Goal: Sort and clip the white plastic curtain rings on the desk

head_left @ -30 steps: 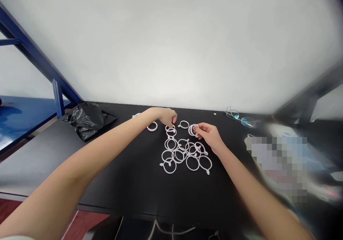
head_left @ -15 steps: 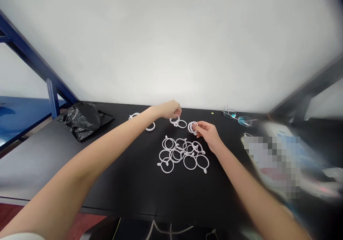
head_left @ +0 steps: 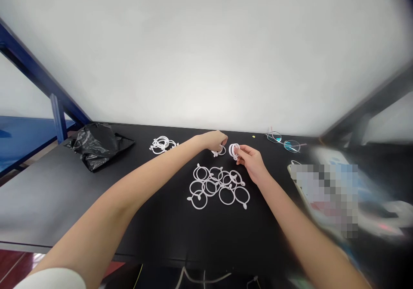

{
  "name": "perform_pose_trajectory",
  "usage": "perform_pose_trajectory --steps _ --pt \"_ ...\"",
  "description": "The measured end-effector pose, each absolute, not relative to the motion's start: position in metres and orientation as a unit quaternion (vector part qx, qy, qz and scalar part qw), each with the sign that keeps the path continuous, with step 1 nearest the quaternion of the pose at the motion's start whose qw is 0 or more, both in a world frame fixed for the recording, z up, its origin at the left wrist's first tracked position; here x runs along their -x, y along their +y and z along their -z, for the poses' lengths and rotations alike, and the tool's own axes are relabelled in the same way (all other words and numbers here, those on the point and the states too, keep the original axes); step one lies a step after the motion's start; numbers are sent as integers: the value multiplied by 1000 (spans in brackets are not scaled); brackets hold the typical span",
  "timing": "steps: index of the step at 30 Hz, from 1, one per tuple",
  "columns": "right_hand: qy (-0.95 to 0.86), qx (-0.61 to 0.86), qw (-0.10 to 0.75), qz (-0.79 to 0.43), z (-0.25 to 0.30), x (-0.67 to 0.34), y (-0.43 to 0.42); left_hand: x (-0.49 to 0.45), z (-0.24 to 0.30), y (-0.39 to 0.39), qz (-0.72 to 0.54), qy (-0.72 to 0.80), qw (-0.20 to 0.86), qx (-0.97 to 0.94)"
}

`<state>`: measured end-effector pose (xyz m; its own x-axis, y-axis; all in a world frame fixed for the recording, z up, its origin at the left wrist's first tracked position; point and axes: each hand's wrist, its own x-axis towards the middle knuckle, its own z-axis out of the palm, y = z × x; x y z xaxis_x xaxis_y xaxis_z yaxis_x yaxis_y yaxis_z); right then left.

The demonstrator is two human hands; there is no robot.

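My right hand (head_left: 253, 162) pinches a small bunch of white curtain rings (head_left: 232, 150) just above the black table. Fingers bent down and closed, my left hand (head_left: 217, 140) grips a white curtain ring (head_left: 222, 152) close to the table, left of the bunch; the fingertips are partly hidden. Nearer to me lies a loose spread of several overlapping curtain rings (head_left: 211, 188), each with a small eyelet. Another pile of curtain rings (head_left: 159, 144) lies to the left, beyond my left forearm.
A crumpled black plastic bag (head_left: 97, 146) lies at the left of the table (head_left: 155, 224). Eyeglasses (head_left: 284, 143) rest at the back right. A blurred, partly pixelated flat object (head_left: 322, 198) is on the right. A white wall (head_left: 206, 56) stands behind, and a blue frame (head_left: 60, 116) at the left.
My left hand has moved right and slightly nearer, onto the rings by my right hand. The pile at the left shows more fully. My right hand still holds its bunch.
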<state>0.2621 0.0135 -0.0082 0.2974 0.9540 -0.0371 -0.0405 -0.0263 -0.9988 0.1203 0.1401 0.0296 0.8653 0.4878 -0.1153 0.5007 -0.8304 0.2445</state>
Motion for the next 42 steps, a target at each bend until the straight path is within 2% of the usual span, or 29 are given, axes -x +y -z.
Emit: perform_pose_trajectory --steps 4,9,12,16,21,25,30,38,42 --pt "-408 571 578 -416 8 -261 13 -111 -36 131 -31 256 134 -957" --pt "-417 583 615 -328 3 -251 7 -72 -43 103 -157 301 159 -927" --pt "-462 580 615 -266 -2 -241 0 -46 -40 85 -255 364 346 -827" --pt "-548 562 571 -238 -7 -229 -11 -21 -36 67 -259 402 582 -658" --pt "-581 522 547 -301 -9 -216 -24 -4 -34 46 -265 386 719 -514" --pt "-591 503 541 -325 -13 -209 -31 5 -30 32 -275 315 806 -419" --pt "-607 465 529 -369 -20 -204 -37 9 -31 19 -258 222 837 -429" --pt "-530 477 515 -476 -28 -195 -42 8 -35 7 -252 210 840 -432" --pt "-514 476 554 -449 -26 -194 -43 7 -35 5 -249 183 857 -412"
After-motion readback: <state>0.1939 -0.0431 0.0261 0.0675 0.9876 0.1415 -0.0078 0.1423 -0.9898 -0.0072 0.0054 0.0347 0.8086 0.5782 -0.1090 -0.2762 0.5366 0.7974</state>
